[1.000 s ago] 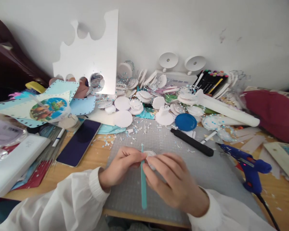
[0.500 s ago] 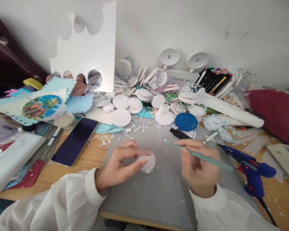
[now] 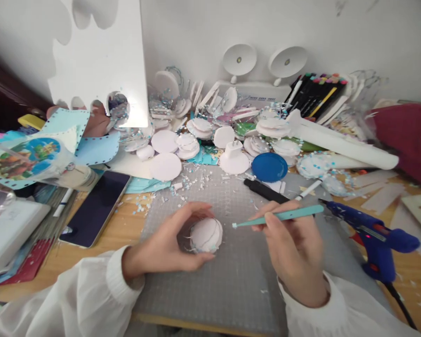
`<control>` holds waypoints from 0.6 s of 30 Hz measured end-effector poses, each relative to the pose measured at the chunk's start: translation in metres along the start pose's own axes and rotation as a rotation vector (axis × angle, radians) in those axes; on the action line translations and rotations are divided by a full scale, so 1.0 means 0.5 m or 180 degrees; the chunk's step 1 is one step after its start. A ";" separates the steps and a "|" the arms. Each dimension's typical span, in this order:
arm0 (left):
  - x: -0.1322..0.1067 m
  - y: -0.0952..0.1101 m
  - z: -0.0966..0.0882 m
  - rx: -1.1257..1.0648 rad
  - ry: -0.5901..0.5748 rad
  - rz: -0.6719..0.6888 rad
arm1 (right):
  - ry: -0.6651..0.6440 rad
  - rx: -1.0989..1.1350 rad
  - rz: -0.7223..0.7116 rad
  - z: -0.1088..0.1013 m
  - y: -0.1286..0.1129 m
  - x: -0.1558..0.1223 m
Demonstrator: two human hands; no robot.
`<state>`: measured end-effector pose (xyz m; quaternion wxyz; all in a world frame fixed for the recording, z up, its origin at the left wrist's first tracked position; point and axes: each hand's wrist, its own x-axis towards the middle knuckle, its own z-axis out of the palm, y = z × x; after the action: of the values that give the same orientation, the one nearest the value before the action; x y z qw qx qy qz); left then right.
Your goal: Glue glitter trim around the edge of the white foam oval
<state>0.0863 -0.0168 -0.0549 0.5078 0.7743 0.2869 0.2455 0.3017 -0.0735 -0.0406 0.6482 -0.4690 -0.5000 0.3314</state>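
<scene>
My left hand [image 3: 168,243] curls around a small round white foam disc [image 3: 206,235] that rests on the grey cutting mat [image 3: 231,281], thumb and fingers on its edges. My right hand [image 3: 294,252] pinches a thin teal stick tool [image 3: 280,216], held nearly level, its white tip pointing left and ending just right of the disc. Both wrists wear white sleeves.
A blue glue gun [image 3: 368,234] lies right of the mat, a dark phone [image 3: 96,208] left of it. Behind are a black pen [image 3: 266,191], a blue lid [image 3: 269,167], several white foam discs [image 3: 165,166], a white roll [image 3: 340,147], markers [image 3: 315,96] and a cut white board [image 3: 101,61].
My right hand took the teal stick away from the disc to the right, then turned its tip back toward it. My left hand set the disc on the mat and keeps hold.
</scene>
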 end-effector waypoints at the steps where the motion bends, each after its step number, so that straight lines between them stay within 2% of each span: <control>1: -0.002 0.001 0.001 -0.0170 0.0057 0.0047 | -0.0083 0.0020 0.0031 0.002 -0.003 -0.003; 7: -0.005 0.005 0.005 -0.0466 0.0247 0.0293 | -0.0441 0.0057 0.0088 0.015 -0.013 -0.019; 13: -0.007 0.000 0.006 -0.0602 0.0282 0.0379 | -0.0617 0.0125 0.0233 0.018 -0.011 -0.029; 18: -0.004 0.001 0.005 -0.0744 0.0329 0.0446 | -0.0610 0.0083 0.0215 0.018 -0.010 -0.029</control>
<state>0.0866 -0.0202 -0.0556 0.5607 0.7143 0.2275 0.3517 0.2886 -0.0856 -0.0402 0.5920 -0.4433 -0.5393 0.4027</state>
